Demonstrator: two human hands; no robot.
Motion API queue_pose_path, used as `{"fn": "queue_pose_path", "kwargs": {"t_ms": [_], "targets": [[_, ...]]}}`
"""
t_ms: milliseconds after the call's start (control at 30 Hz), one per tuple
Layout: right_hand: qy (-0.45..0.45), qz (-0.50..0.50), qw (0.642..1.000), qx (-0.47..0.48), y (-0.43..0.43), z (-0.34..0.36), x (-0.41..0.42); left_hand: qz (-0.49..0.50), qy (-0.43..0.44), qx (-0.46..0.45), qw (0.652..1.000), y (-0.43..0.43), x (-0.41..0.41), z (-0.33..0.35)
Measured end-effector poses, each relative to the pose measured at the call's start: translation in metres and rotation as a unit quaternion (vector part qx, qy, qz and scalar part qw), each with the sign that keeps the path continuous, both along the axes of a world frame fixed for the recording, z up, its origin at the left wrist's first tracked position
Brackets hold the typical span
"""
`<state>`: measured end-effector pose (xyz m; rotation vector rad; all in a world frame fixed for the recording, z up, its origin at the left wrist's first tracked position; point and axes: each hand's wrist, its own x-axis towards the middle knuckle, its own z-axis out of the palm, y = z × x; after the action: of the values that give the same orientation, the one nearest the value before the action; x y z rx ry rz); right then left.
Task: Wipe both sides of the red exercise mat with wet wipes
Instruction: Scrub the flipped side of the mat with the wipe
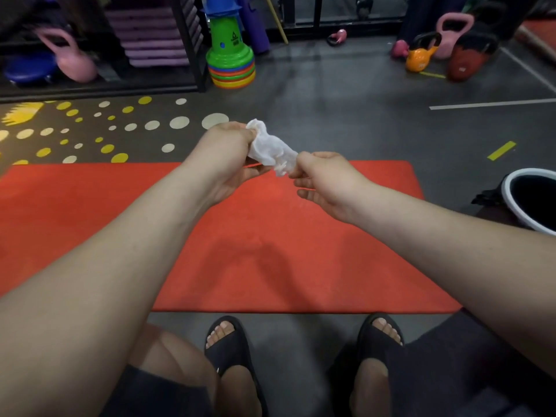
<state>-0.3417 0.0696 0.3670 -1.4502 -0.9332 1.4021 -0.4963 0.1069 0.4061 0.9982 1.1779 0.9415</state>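
Observation:
The red exercise mat [270,251] lies flat on the dark floor in front of my feet. A crumpled white wet wipe [272,150] is held in the air above the mat's far edge. My left hand [228,155] grips its upper left end with curled fingers. My right hand [323,180] pinches its lower right end between thumb and forefinger, the other fingers loosely spread. Both forearms reach forward over the mat.
A white-rimmed black bin [532,200] stands at the right, just off the mat. Stacked coloured cones [231,60], pink kettlebells [73,60], an orange kettlebell [419,57] and a black rack [192,40] line the far side. My sandalled feet [228,344] stand at the mat's near edge.

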Motion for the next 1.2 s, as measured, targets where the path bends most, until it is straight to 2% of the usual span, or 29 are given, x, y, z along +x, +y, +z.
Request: {"fn": "queue_pose_path", "kwargs": {"t_ms": [167,233,300,400,467,533,600,700,800,900,1100,1200], "targets": [[0.082,0.083,0.993,0.007,-0.006,0.002,0.0,-0.043,-0.04,-0.021,0.998,-0.007,0.007,-0.001],[0.095,0.068,0.993,0.027,-0.005,0.004,-0.002,-0.045,-0.054,-0.033,0.997,-0.008,0.008,-0.002],[0.087,0.033,0.995,0.026,-0.002,0.003,0.0,-0.017,-0.029,-0.032,0.999,-0.007,0.009,-0.002],[0.015,0.029,0.999,-0.003,0.001,0.001,0.008,0.087,0.038,-0.007,0.995,0.007,0.0,-0.008],[-0.076,0.051,0.995,-0.028,0.0,0.002,0.016,0.149,0.09,0.019,0.985,0.021,-0.017,-0.013],[-0.22,0.1,0.97,-0.039,-0.001,0.003,0.022,0.198,0.095,0.038,0.975,0.03,-0.03,-0.013],[-0.287,0.135,0.947,-0.04,-0.001,0.005,0.023,0.192,0.092,0.058,0.975,0.03,-0.028,-0.008],[-0.254,0.14,0.957,-0.032,-0.001,0.008,0.02,0.11,0.065,0.048,0.991,0.018,-0.011,0.003],[-0.159,0.076,0.984,0.005,0.002,0.009,0.014,0.014,-0.002,0.038,0.999,0.008,-0.006,0.002],[-0.048,0.085,0.995,0.019,0.003,0.01,0.009,-0.093,0.033,0.059,0.993,0.003,-0.008,-0.003],[-0.052,0.145,0.987,0.052,0.002,-0.002,0.009,-0.167,0.077,0.055,0.981,0.001,-0.008,-0.013],[-0.049,0.163,0.985,0.041,0.001,-0.004,0.01,-0.158,0.072,0.041,0.984,0.002,-0.01,-0.015]]}}
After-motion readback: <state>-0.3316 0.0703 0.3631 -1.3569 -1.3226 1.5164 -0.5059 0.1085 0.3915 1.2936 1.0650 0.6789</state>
